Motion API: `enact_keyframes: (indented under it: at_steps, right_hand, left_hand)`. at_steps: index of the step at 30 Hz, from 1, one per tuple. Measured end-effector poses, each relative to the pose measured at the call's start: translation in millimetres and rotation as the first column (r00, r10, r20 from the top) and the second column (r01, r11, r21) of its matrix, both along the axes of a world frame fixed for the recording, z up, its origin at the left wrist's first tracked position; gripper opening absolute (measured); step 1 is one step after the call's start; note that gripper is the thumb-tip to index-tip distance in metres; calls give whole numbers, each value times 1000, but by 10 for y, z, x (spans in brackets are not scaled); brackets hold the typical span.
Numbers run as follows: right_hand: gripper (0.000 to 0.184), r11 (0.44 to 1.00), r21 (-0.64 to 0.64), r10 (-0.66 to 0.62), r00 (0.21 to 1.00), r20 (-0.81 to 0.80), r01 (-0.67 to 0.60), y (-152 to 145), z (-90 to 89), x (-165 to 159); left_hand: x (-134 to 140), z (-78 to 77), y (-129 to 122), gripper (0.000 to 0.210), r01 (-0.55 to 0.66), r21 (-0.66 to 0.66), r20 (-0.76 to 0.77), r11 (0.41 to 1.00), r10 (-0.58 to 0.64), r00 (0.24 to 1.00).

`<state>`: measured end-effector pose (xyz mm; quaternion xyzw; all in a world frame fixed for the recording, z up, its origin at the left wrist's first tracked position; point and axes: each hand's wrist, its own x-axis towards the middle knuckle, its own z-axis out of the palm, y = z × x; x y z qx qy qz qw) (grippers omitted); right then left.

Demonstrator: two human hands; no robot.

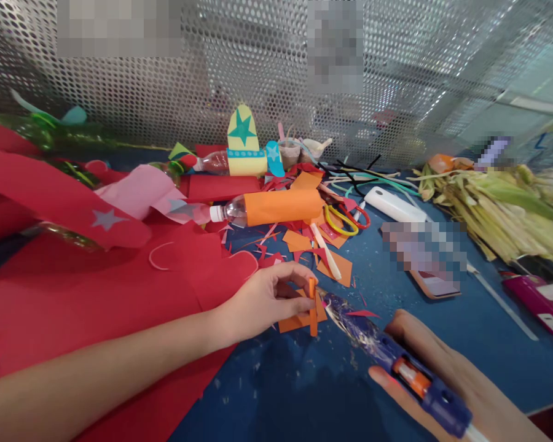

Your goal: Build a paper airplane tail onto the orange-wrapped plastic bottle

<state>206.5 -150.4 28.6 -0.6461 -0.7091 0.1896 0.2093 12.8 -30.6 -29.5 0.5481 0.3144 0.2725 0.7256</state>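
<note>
One left hand [281, 298]: ours, thumb and fingers pinched around a narrow orange paper strip [313, 310], upright between our hands.
One right hand [463, 374]: ours, curled around a dark-blue glue gun [366, 341], tip just beside the strip.
One orange-wrapped bottle [281, 207]: beyond our left hand.

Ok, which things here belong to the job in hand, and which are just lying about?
Job in hand:
orange paper strip, in the left hand
glue gun, in the right hand
orange-wrapped bottle, likely, by matching colour

Lying about, apparently:
phone
corn husks
magenta object, far right
</note>
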Motion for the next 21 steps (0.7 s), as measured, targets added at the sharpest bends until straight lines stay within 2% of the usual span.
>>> enact_keyframes:
  at_steps: [9, 16, 21]
  right_hand:
    - [12, 1000, 5, 5, 1000, -12, -5, -42, -54, 26]
    - [14, 1000, 23, 11, 1000, 15, -11, 1, 22, 6]
    - [13, 999, 34, 10, 1000, 26, -10, -17, 27, -1]
  left_hand:
    - [0, -19, -2, 22, -11, 8, -9, 1000, 12, 1000]
    - [-2, -9, 6, 22, 19, 20, 9, 1000, -19, 1000]
    - [3, -12, -1, 22, -2, 17, -5, 1000, 3, 1000]
